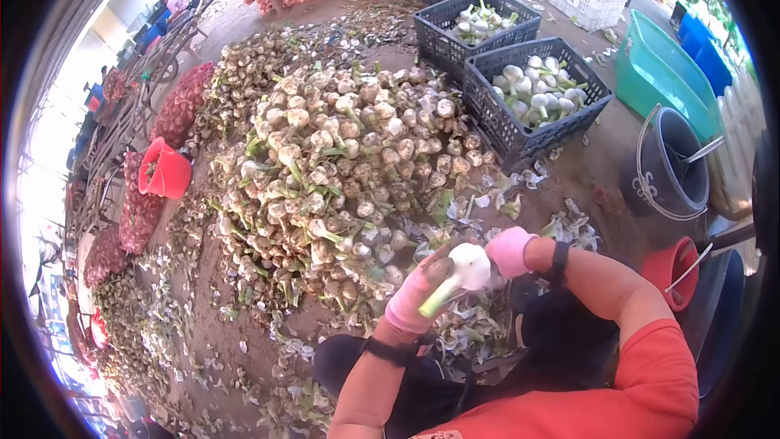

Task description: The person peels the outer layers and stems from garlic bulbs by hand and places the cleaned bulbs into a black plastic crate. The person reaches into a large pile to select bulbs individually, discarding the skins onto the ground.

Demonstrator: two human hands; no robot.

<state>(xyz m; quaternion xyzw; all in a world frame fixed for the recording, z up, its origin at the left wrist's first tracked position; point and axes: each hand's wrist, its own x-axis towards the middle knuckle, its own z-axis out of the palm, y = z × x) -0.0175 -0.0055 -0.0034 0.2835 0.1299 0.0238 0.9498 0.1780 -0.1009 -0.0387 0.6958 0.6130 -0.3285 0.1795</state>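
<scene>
Both of my hands are in pink gloves and meet in front of my lap. My left hand (416,297) is closed on a garlic bulb (470,267), peeled white, its green stem slanting down to the left. Right against the bulb's other side is my right hand (510,252), curled closed; its fingertips and anything in them are hidden. Just beyond lies a large heap of unpeeled garlic (341,154), dirty, with stems on. Loose garlic skins (471,327) lie on the ground below my hands.
Two black crates (520,142) (443,53) hold white garlic bulbs. To the right stand a dark bucket (642,167), a red bucket (682,276) and a green tub (650,85). On the left are a red bucket (169,175) and filled red net sacks (142,211). A white crate (589,0) stands farther back.
</scene>
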